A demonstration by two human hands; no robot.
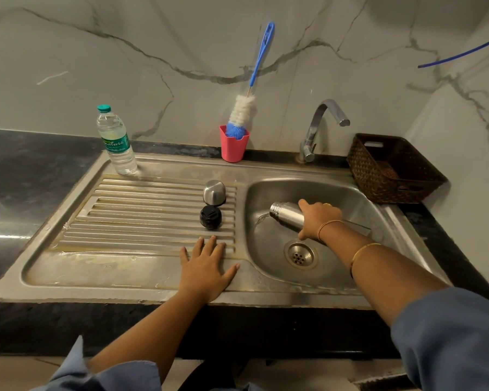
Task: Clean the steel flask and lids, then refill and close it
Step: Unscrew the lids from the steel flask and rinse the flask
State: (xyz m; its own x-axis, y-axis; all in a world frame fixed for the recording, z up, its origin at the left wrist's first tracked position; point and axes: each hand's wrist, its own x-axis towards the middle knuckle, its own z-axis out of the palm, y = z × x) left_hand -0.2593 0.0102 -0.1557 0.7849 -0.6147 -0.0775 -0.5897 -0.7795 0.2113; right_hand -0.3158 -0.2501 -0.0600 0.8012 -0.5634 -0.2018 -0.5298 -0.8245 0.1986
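Note:
My right hand (318,220) grips the steel flask (287,215) over the sink basin (268,193). The flask is tipped almost flat with its open mouth to the left, and water runs out of it into the basin. My left hand (205,266) rests flat, fingers spread, on the front of the ribbed draining board (141,218). The steel outer lid (214,192) stands on the board's right side. Just in front of it sits the black inner lid (210,217). A clear water bottle with a green cap (115,141) stands at the board's back left corner.
A pink cup (234,145) at the back edge holds a blue-handled bottle brush (250,88). The tap (319,128) stands behind the basin with no water running from it. A dark woven basket (393,169) sits on the counter to the right. The drain (300,254) lies below my right wrist.

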